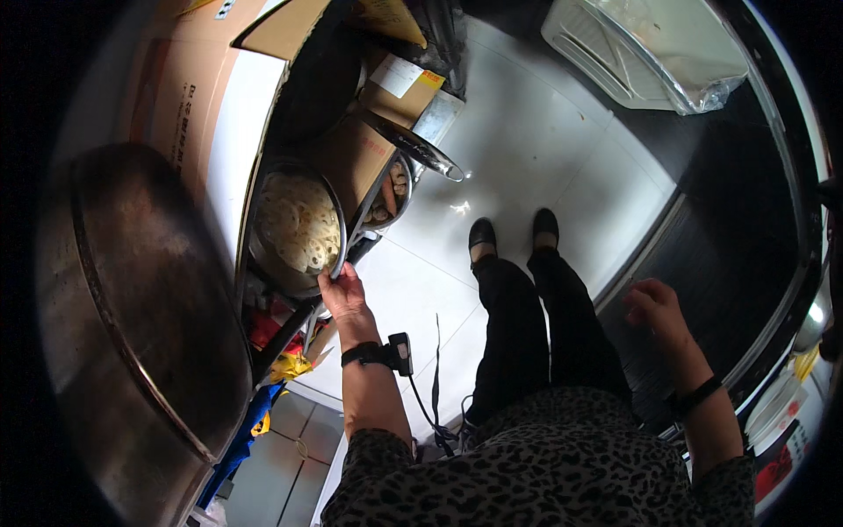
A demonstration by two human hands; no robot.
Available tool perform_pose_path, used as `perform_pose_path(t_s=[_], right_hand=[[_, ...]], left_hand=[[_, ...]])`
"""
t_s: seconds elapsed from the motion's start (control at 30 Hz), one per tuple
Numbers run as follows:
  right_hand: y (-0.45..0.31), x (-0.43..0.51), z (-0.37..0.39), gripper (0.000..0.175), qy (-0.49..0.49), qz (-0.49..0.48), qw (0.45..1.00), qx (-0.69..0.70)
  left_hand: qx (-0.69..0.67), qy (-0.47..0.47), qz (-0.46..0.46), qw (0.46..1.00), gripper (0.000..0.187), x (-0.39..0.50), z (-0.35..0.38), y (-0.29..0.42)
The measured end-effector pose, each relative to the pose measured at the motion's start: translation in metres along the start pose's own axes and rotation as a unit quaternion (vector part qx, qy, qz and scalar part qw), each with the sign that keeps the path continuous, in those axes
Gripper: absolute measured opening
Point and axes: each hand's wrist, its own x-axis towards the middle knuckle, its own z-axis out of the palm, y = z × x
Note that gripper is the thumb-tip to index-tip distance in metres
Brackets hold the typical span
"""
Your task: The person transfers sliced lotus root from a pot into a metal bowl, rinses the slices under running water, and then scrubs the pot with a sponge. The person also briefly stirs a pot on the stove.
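My left hand (pixel 342 290) grips the near rim of a round metal basin (pixel 341 227), thumb and fingers pinching its edge. Pale lotus root slices (pixel 298 224) with round holes fill much of it. The basin sits on the left, among cardboard boxes. My right hand (pixel 653 303) hangs in the air on the right, above a dark surface, fingers curled. No object shows in it, though its palm side is hidden.
A smaller bowl (pixel 409 191) below holds a carrot and mushroom-like pieces. A metal handle (pixel 428 151) juts over the white tiled floor (pixel 527 132). At left stand a cardboard carton (pixel 191 79) and a large metal lid (pixel 151 309). A pale plastic bin (pixel 593 53) sits upper right.
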Motion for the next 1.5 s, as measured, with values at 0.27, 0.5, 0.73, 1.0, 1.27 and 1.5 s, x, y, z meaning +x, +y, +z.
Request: perform_pose_path(t_s=[0.27,0.5,0.73,1.0,1.27,1.5], right_hand=[[0.019,-0.006,0.003,0.028,-0.026,-0.033,0.998,0.042],[0.01,-0.03,-0.001,0.014,-0.058,-0.085,0.99,0.094],[-0.001,-0.078,0.003,0.009,0.011,-0.256,0.962,0.089],[0.044,-0.176,-0.002,0.022,0.227,-0.249,0.937,0.09],[0.134,-0.24,0.054,0.038,0.352,-0.163,0.916,0.101],[0.206,-0.279,0.078,0.037,0.386,-0.086,0.904,0.164]], left_hand=[[0.164,0.024,-0.105,0.981,0.039,-0.045,0.028,0.012],[0.396,-0.134,-0.118,0.901,0.007,-0.149,0.122,0.015],[0.519,-0.406,-0.115,0.743,0.012,-0.238,0.229,-0.034],[0.572,-0.537,-0.191,0.59,0.032,-0.298,0.268,-0.094],[0.627,-0.556,-0.215,0.501,0.022,-0.303,0.271,-0.104],[0.653,-0.585,-0.235,0.42,0.02,-0.335,0.251,-0.129]])
